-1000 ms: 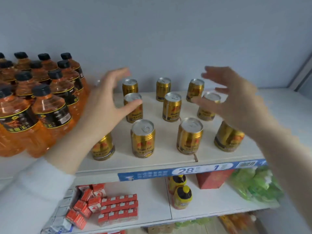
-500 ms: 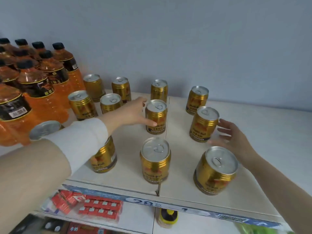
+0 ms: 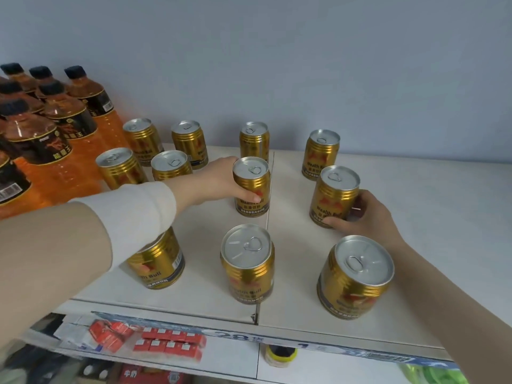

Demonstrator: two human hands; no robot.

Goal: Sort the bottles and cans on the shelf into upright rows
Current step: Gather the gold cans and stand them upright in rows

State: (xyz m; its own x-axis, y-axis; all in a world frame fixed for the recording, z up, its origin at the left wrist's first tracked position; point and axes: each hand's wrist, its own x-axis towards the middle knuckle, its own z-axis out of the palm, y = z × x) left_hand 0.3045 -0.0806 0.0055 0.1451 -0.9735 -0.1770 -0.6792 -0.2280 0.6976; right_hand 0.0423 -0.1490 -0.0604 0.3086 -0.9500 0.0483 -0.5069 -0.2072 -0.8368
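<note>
Your left hand grips the upright centre can; your right hand grips the upright right-side can, same row.

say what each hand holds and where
Left hand: centre can, round its side. Right hand: mid-right can, low on its side.
</note>
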